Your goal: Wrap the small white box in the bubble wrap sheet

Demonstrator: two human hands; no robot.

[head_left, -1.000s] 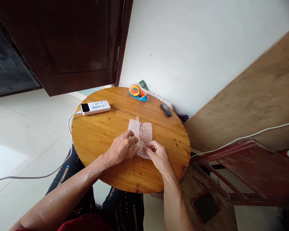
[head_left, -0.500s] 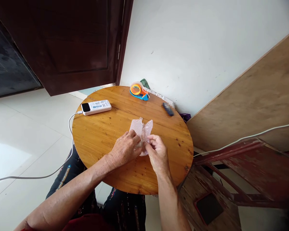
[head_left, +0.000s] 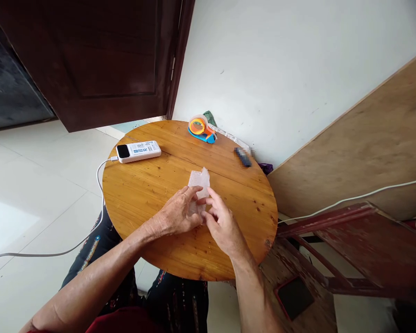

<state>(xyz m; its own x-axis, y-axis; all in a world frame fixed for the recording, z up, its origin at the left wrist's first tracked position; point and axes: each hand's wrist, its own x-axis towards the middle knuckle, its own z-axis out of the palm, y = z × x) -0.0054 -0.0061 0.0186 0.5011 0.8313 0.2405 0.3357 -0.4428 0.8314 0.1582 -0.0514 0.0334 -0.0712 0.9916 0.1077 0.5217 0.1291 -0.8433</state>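
Note:
A small piece of clear bubble wrap (head_left: 198, 178) lies folded into a narrow strip near the middle of the round wooden table (head_left: 135, 194). My left hand (head_left: 180, 210) holds it down from the left, its index finger across the top layer and its thumb by the near end. From the other side, my right hand (head_left: 223, 222) has its curved fingers and thumb on the wrap's right edge, gripping along the fold. Both hands' fingertips nearly meet over it and cover its middle. Whether anything lies inside the folded wrap I cannot tell.
An orange and blue tape dispenser (head_left: 201, 129) stands at the table's back edge. At the back right lies a dark, blurred object (head_left: 242, 157). A white power bank (head_left: 138, 151) with a cable (head_left: 99, 185) sits at the left. A reddish wooden chair (head_left: 350, 249) stands at the right.
The right flap of the bubble wrap has been folded over to the left, making it narrower. My right hand has moved slightly left, its fingers now stretched farther along the edge.

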